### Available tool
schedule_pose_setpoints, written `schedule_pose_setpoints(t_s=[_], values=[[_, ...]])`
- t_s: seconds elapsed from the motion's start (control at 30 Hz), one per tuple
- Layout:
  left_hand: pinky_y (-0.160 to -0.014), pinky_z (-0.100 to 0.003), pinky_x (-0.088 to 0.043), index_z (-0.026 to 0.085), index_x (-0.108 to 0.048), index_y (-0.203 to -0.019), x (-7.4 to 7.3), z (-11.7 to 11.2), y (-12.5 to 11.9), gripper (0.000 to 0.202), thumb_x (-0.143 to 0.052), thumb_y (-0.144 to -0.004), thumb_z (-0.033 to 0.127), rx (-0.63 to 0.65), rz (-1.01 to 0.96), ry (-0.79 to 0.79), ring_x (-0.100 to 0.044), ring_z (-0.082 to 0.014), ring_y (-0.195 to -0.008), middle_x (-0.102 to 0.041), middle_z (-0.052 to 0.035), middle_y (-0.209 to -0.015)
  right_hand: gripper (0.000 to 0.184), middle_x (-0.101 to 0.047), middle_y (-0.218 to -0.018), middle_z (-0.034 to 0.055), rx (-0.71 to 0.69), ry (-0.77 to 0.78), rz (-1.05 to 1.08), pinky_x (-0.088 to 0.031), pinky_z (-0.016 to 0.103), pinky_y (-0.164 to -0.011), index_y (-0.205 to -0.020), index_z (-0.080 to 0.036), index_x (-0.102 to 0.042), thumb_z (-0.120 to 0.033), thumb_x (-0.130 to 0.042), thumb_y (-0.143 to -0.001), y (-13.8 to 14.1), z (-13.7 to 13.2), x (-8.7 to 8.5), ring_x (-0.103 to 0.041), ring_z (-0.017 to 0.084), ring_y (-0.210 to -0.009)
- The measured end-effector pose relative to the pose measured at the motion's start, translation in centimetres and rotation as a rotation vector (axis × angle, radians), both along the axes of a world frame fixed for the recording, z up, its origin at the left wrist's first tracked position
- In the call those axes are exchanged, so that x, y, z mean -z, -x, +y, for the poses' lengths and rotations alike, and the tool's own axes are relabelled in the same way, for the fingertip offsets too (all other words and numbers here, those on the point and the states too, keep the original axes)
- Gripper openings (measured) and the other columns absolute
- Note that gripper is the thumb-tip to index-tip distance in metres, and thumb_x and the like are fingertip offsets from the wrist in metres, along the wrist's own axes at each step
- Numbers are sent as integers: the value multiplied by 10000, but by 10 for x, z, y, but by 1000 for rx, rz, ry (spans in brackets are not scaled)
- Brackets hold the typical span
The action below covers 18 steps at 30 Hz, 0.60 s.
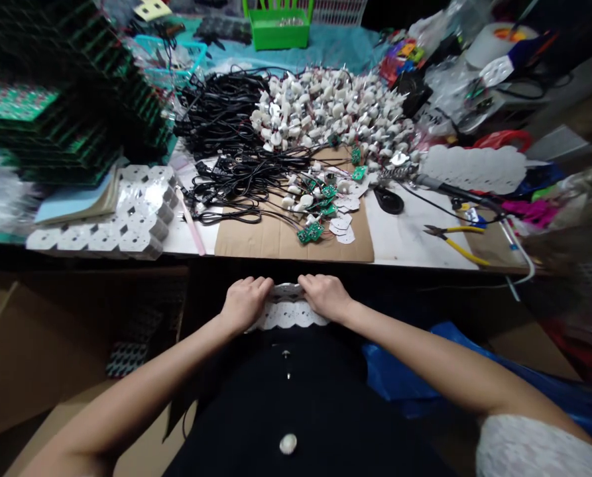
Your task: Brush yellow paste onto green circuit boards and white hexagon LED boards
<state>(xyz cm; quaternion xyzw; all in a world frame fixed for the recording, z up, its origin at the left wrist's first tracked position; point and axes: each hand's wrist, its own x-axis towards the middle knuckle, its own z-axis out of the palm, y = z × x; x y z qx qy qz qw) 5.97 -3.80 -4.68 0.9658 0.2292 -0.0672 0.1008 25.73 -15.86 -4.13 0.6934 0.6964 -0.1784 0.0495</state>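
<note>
My left hand point(244, 301) and my right hand point(325, 295) are both below the table's front edge, over my lap. Together they grip a white scalloped panel of round discs point(288, 315), one hand at each end, fingers curled over its top edge. The panel lies against my dark clothing point(296, 391). On the table above sits a brown cardboard sheet point(276, 238) with small green circuit boards point(311, 232) and loose white discs point(344, 228).
A heap of white round parts point(325, 109) and black cables point(226, 126) fills the table's middle. Stacked white panels point(126, 218) and green board stacks point(52, 99) stand at left. Yellow-handled pliers point(455, 242) and a soldering iron point(449, 189) lie at right. Cardboard boxes point(37, 344) sit below left.
</note>
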Motion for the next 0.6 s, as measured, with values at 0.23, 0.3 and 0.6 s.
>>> schedule_pose_setpoints(t_s=[0.23,0.3,0.6], values=[[-581,-266,-328,193,-705,-918,-38,20,-4,538,-542,-844,700,158,98,336,-667,-225,-763,-703,-59,-825,352,-734,-884,95,-161,158,7,-338,270,-567,-941,-154,-697,-495,-619,-906,-5,9,-37,-690,237,-803],[-575,-257,-315,188,-718,-862,-36,19,-2,569,-532,-829,725,188,102,416,-652,-206,-718,-690,-61,-799,327,-739,-863,107,-215,194,28,-347,263,-570,-901,-145,-714,-459,-623,-913,-2,8,-37,-698,235,-792],[-541,-232,-267,141,-659,-684,-10,32,-4,537,-606,-824,657,269,109,818,-479,-107,-561,-555,1,-607,388,-733,-755,107,-307,321,279,-276,245,-531,-847,-148,-757,-526,-670,-864,-5,16,-28,-665,189,-688]])
